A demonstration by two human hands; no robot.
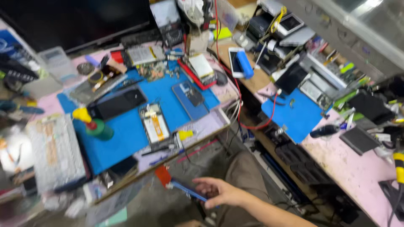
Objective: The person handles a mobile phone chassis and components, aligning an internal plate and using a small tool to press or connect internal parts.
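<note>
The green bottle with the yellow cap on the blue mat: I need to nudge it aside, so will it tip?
Probably stable: the green bottle stands upright on the flat blue mat, and its base looks broad. Its narrower yellow cap suggests pushing low. Once tipped, its round body might roll.

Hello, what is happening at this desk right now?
A person sits at a cluttered repair bench. One hand, which side I cannot tell, reaches out below the bench edge and holds a thin blue tool with a red end. On the blue mat lie an opened phone, a dark phone and a green bottle with a yellow cap. No other hand shows.
</note>
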